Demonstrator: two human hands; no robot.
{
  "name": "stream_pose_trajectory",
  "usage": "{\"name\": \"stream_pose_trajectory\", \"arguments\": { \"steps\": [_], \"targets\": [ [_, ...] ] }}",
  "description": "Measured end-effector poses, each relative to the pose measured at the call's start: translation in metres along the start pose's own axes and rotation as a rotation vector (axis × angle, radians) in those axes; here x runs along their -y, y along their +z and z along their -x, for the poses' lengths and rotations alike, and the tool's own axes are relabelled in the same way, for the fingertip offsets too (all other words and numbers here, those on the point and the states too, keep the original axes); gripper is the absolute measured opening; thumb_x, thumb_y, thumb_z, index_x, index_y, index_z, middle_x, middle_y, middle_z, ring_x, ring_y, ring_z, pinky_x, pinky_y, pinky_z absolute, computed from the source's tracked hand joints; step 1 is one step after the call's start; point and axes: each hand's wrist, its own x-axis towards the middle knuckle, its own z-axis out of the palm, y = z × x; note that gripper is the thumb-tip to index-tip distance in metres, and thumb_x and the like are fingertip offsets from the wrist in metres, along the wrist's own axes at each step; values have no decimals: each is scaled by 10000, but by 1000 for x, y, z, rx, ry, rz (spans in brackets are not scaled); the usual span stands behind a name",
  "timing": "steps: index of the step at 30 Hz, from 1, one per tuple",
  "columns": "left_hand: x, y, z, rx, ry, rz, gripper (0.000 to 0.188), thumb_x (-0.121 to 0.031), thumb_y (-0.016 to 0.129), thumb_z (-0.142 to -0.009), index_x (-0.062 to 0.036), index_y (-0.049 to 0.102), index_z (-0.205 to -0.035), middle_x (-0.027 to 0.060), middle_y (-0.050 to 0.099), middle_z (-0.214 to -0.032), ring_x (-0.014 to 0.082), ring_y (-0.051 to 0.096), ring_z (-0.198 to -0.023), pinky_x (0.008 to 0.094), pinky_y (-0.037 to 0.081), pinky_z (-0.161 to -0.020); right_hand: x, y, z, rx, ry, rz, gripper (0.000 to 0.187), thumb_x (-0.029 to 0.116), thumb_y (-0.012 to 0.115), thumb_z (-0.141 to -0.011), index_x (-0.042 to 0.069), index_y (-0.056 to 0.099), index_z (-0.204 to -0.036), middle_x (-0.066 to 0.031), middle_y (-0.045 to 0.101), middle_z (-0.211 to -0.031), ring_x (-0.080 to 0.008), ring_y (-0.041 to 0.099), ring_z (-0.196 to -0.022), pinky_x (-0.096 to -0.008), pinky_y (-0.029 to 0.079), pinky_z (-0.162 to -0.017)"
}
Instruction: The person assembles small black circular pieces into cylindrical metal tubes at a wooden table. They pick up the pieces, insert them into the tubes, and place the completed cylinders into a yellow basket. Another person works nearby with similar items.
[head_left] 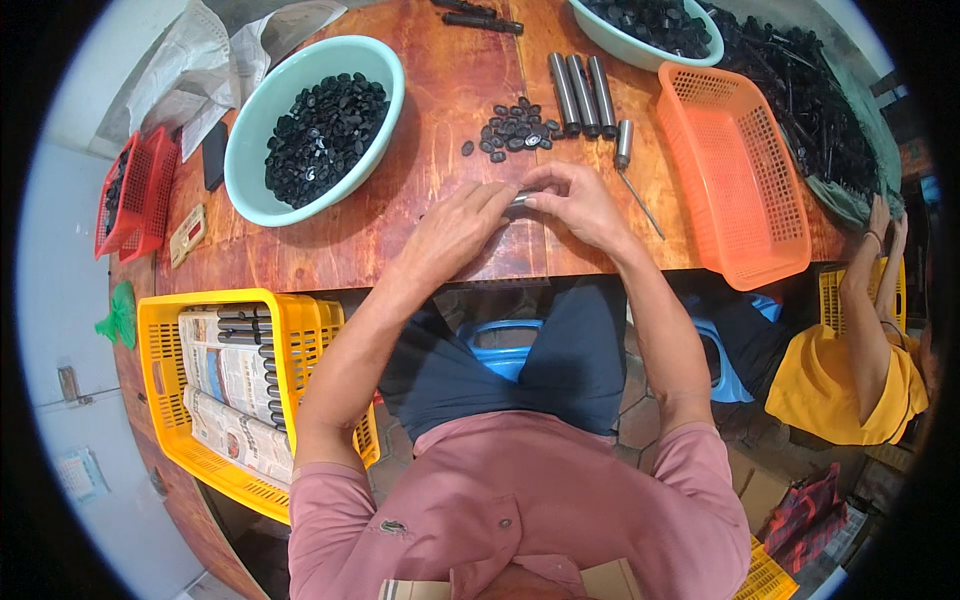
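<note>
Metal tube (519,198), short and grey, sits between both hands just above the near edge of the wooden table (440,90); only a small stretch of it shows between the fingers. Left hand (455,228) closes its fingertips on the tube's left end, fingers bunched and narrow. Right hand (580,200) wraps the right end, its thumb and forefinger pinched on the tube. Just beyond the hands lies a small heap of black caps (515,130), and beside it three grey metal tubes (583,92) lie side by side. A fourth short tube with a thin rod (630,165) lies to the right of the heap, near the orange basket (740,170), which stands at the right edge of the table. A pale green bowl (258,150) full of black caps stands to the left. Below the table, on the left, a yellow crate (160,400) lined with newspaper holds a row of finished tubes. A second person in a yellow shirt (840,390) sits at the right
</note>
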Motion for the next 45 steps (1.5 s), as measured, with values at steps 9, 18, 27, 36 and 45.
{"name": "stream_pose_trajectory", "arguments": {
  "steps": [9, 18, 27, 36, 45],
  "targets": [
    [-7, 22, 11, -169, -74, -10, 386, -88, 741, -854, -21, 624, -1216, 144, 659, -1088, 330, 664, -1015, 408, 552, -883, -3, 6, 10, -65, -32, -18, 221, 38, 736, -849, -8, 721, -1065, -74, 710, -932, -151, 656, -828, -309, 533, -754],
    [-12, 14, 14, -182, -106, -42, 354, -156, 778, -829, -72, 687, -1160, 103, 666, -1030, 307, 659, -971, 395, 547, -828, -6, 9, 27, -156, -363, 268, 226, 57, 759, -812, 33, 717, -1033, -131, 715, -955, -281, 683, -850, -368, 536, -778],
    [-12, 14, 15, -173, -65, -32, 322, -209, 778, -816, -83, 694, -1100, 57, 620, -888, 260, 622, -841, 384, 507, -726, 17, 27, -10, -206, -168, 390, 197, 190, 684, -886, 10, 730, -952, -173, 696, -931, -352, 666, -908, -421, 520, -826],
    [-12, 14, 11, -159, -148, 43, 297, -202, 792, -808, -63, 694, -1051, 92, 598, -850, 289, 623, -814, 403, 516, -719, 2, 55, -36, -442, -220, 715, 172, 176, 626, -914, 7, 656, -907, -190, 650, -884, -377, 632, -913, -505, 466, -804],
    [-15, 11, 9, -145, -193, 65, 285, -171, 806, -802, -41, 699, -1032, 109, 616, -854, 315, 620, -790, 405, 502, -702, 6, 56, -37, -443, -183, 722, 149, 175, 596, -926, 30, 610, -891, -165, 590, -881, -362, 585, -905, -490, 407, -780]
  ]
}}
